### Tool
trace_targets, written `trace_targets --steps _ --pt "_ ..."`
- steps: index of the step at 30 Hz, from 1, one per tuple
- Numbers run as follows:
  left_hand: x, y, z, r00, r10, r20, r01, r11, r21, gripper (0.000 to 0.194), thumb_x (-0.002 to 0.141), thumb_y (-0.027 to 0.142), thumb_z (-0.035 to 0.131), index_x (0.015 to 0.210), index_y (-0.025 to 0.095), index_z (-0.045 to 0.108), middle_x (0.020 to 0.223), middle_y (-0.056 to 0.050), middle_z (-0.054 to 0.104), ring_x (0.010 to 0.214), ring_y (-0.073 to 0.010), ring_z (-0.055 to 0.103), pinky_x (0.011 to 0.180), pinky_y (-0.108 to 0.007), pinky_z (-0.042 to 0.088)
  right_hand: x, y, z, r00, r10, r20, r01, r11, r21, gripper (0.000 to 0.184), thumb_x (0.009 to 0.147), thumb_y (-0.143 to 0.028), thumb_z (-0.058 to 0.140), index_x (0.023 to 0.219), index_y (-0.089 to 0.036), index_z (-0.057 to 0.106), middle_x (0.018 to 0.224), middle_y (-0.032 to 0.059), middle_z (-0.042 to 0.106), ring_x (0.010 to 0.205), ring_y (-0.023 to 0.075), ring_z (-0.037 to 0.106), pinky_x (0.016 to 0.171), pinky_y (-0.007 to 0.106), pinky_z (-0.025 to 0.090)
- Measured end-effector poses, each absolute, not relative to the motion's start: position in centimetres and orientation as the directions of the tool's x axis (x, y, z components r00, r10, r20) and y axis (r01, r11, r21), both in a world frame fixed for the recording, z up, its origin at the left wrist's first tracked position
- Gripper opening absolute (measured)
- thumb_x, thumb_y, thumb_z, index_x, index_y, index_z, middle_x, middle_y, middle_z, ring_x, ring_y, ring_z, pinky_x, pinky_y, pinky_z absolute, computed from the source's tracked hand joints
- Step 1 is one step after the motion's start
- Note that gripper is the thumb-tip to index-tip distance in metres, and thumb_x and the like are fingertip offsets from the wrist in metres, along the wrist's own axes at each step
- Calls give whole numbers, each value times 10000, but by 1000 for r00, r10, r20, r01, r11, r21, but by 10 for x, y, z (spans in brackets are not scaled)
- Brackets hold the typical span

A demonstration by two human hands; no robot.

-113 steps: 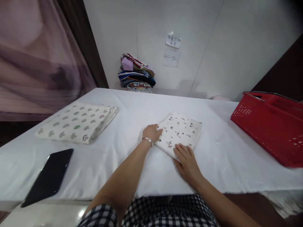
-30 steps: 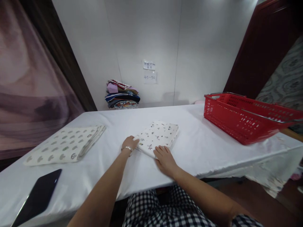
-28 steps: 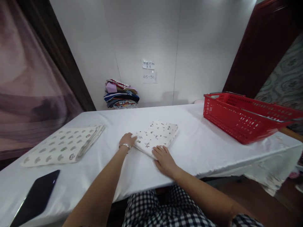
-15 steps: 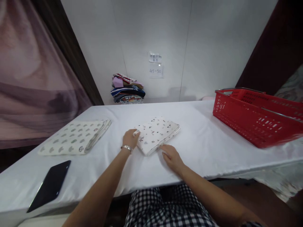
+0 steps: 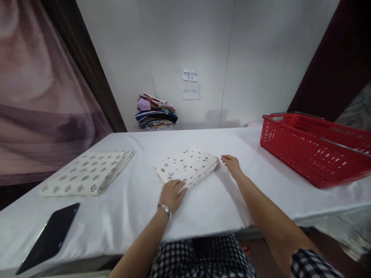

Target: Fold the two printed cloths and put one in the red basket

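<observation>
A folded white cloth with small dark prints lies in the middle of the white table. My left hand, with a silver bracelet at the wrist, grips the cloth's near corner, fingers curled over its edge. My right hand lies at the cloth's right corner, fingers stretched out and touching its edge.
A folded cloth with a mushroom print lies to the left, a black phone near the front left edge. A red basket stands at the right. A pile of folded clothes sits against the back wall under two paper notes.
My left hand has moved from the cloth's left corner to its near corner. My right hand has moved from the near edge to the right corner. The cloth has turned slightly.
</observation>
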State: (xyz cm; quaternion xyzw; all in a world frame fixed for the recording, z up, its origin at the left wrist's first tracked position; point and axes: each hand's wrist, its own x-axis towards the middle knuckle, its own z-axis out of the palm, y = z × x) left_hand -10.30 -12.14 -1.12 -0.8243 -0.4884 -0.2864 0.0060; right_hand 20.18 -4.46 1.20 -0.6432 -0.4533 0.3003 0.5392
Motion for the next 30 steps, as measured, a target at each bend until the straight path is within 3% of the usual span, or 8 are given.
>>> trace_targets --steps 7,13,20,30 --pt "-102 -122 -10 372 791 485 814 -530 239 224 819 329 486 962 232 630 970 -58 632 923 -207 545 817 -384 422 203 -18 -8 416 907 56 359 -107 -927 412 652 -555 528 630 -153 617 604 29 607 560 140 521 514 244 359" --pt "-101 -118 -12 370 775 512 817 -534 219 211 809 314 494 950 227 625 949 -62 631 910 -201 553 807 -377 429 209 -6 -18 430 902 39 438 -171 -882 541 716 -651 402 649 -162 625 677 71 640 634 171 553 566 259 365" --pt "-102 -116 -14 370 763 531 812 -543 215 199 793 318 508 927 231 626 927 -58 635 886 -197 568 781 -363 447 218 0 -27 305 951 57 518 -116 -848 496 757 -591 384 670 -181 649 680 48 645 636 163 550 570 248 359" --pt "-103 -114 -13 370 766 525 813 -541 217 194 800 324 499 922 235 620 926 -56 636 886 -198 567 793 -367 445 211 1 -25 268 953 140 448 5 -894 361 707 -490 459 536 -179 520 469 -40 436 492 109 404 477 216 294"
